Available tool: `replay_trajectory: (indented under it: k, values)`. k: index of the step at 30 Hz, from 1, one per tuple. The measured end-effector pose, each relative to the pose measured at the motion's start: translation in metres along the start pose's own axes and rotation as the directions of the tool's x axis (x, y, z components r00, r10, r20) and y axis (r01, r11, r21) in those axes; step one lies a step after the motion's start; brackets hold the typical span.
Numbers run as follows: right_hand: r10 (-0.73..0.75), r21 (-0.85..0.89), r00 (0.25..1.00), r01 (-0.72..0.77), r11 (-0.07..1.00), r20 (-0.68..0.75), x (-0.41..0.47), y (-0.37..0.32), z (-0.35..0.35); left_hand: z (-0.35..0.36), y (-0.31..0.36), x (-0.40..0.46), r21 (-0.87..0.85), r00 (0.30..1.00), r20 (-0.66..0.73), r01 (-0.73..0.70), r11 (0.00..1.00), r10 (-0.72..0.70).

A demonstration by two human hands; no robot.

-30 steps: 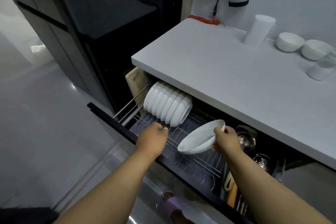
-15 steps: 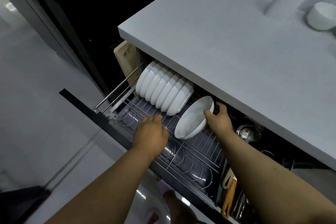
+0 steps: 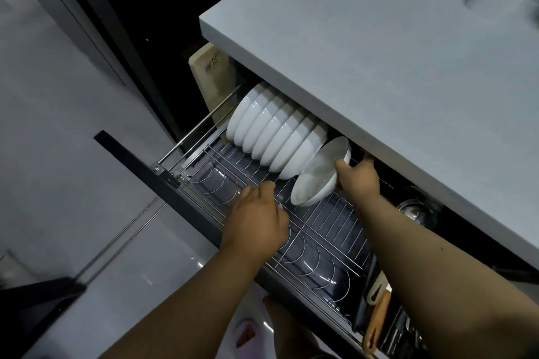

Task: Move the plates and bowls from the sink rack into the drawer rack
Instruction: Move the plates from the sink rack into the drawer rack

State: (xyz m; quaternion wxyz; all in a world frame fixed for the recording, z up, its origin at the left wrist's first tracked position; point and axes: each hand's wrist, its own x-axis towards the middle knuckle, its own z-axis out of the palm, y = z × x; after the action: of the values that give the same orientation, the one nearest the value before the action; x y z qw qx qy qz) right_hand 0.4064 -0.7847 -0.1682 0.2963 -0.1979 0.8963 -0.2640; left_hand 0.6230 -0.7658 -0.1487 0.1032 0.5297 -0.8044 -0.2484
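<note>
Now the tabletop [image 3: 379, 52] overhangs the open drawer rack [image 3: 329, 230]. We have leaned in over the last second, and the bowl [image 3: 319, 175] has travelled from mid-air above the wires to the end of the row of bowls [image 3: 274, 137], tilted on edge, touching the last one. Our right hand [image 3: 357, 178] grips its rim, fingers clamped on it. Our left hand [image 3: 256, 221] has stayed over the rack's front wires, fingers curled, holding nothing we can see. We judge this bowl nearly seated; release comes next.
</note>
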Motion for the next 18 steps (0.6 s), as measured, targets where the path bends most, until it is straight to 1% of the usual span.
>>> replay_trajectory:
  k: [5, 11, 18]
  values:
    - [-0.006, -0.056, 1.0, 0.007, 0.998, 0.017, 0.008, -0.008, 0.005, -0.001, 0.0, 0.0, -0.014, 1.0, -0.012, 0.009, 1.0, -0.009]
    - [-0.018, -0.077, 0.999, 0.021, 0.997, 0.043, 0.014, -0.015, 0.017, -0.001, -0.001, 0.0, -0.026, 0.999, -0.048, -0.008, 1.0, 0.007]
    - [-0.022, -0.225, 0.995, 0.044, 0.973, 0.099, 0.023, -0.028, 0.027, -0.002, -0.002, 0.001, -0.06, 0.999, -0.041, -0.007, 0.998, 0.005]
